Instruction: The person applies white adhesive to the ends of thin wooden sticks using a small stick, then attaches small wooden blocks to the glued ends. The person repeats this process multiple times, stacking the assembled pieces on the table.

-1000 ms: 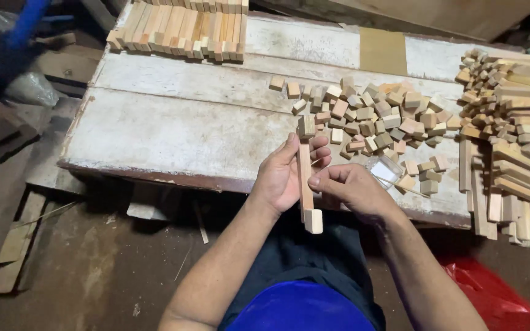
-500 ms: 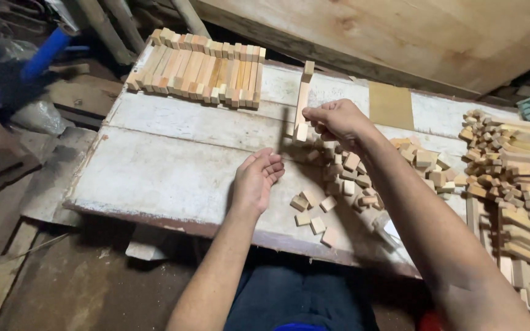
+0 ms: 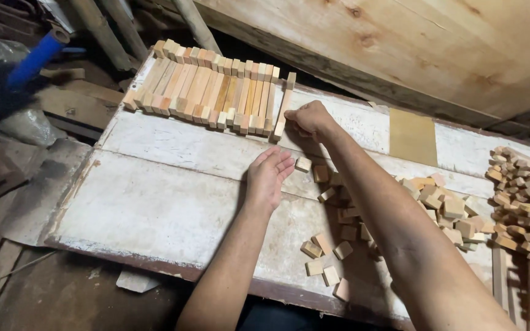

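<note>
Right hand (image 3: 309, 119) is closed in a pinch on the near part of a long, pale wooden stick with small blocks at its ends (image 3: 281, 109), which lies at the right edge of a row of similar light-wood sticks (image 3: 210, 89) set side by side at the far end of the worn, white-painted wooden bench (image 3: 154, 202). The stick looks to be touching or just beside its neighbour; a gap cannot be ruled out from this angle.

Left hand (image 3: 267, 179) is open, palm down, fingers loosely spread, resting on the bench surface and holding nothing. A small square wooden block (image 3: 303, 163) sits just beside its fingertips.

A scattered heap of small wooden cubes (image 3: 400, 211) lies under and beside the right forearm. A jumbled stack of cut wooden sticks (image 3: 526, 202) sits at the right edge of the bench.

Risks as judged:
- The stick sits slightly askew to the row; a sideways push from the right hand could knock the neighbouring sticks out of line, since they stand loose.
- The row's far ends lie near the bench edge; a forward shove could tip pieces off the back.
- The right forearm hangs low over the loose cubes; dragging it could sweep some toward the near edge and onto the floor.
- The rough, flaking surface may snag the stick and twist it.
</note>
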